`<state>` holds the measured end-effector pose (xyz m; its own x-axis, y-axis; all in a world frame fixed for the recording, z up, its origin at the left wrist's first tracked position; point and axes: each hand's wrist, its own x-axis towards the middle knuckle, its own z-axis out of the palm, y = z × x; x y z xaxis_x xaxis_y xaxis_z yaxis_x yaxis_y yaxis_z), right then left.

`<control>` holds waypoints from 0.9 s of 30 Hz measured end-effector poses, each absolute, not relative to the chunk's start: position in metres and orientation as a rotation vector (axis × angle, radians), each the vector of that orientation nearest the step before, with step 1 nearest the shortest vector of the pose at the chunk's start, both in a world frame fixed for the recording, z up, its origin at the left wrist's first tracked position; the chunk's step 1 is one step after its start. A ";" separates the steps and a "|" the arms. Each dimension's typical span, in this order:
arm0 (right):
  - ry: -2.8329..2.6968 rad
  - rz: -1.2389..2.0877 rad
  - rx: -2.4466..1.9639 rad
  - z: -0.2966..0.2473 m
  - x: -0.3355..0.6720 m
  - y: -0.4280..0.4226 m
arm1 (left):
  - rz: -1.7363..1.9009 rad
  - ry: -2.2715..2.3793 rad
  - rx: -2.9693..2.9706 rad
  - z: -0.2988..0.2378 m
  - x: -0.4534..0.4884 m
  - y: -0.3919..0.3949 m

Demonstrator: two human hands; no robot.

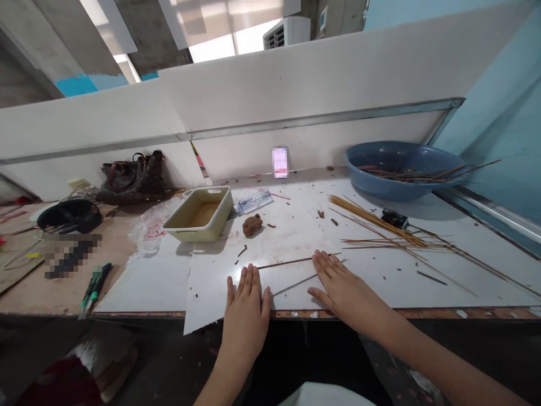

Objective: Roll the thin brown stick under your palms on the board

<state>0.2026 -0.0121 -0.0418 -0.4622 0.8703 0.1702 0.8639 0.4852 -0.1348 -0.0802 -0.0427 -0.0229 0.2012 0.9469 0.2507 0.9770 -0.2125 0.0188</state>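
In the head view, the only feed I have, I take the pale green tub [198,234] as my landmark. The thin brown strand [287,263] lies to the right of the tub and nearer the body, over a white board [291,239]. The left hand [247,296] is palm down, fingers straight, its fingertips at the strand's left end; the right hand [336,282], farther to the tub's right, lies flat across the other end, with a little tip showing past it. The hands are well apart, and I see neither one curled around anything; what the palms press on I cannot tell.

I read the step in hand as rolling or straightening the strand. From here I would judge that the next move calls for light, even pressure from both hands, since something so slender could snap or go uneven.

Just right of the tub sits a lumpy, matte brown mass [252,225], clay-like to my eye. Well to the tub's right lies a bundle of stiff, straight tan sticks [376,219], fanned at one end; beyond it stands a smooth, rounded blue basin [380,187]. The tub itself looks like plastic, boxy with rounded corners.
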 end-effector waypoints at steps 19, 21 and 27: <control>-2.528 0.095 -1.495 -0.037 0.211 0.002 | -0.327 -1.912 -2.284 -0.021 -0.077 -0.028; -2.523 0.140 -1.505 -0.030 0.209 0.023 | -0.320 -1.941 -2.261 -0.015 -0.071 -0.007; -2.520 0.190 -1.548 -0.022 0.208 0.032 | -0.283 -1.982 -2.253 -0.008 -0.069 0.002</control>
<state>0.2079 0.0317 -0.0221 -0.4428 0.8927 0.0839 0.8700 0.4504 -0.2005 -0.0687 0.0021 -0.0081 0.1210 0.9673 0.2230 0.9910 -0.1305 0.0282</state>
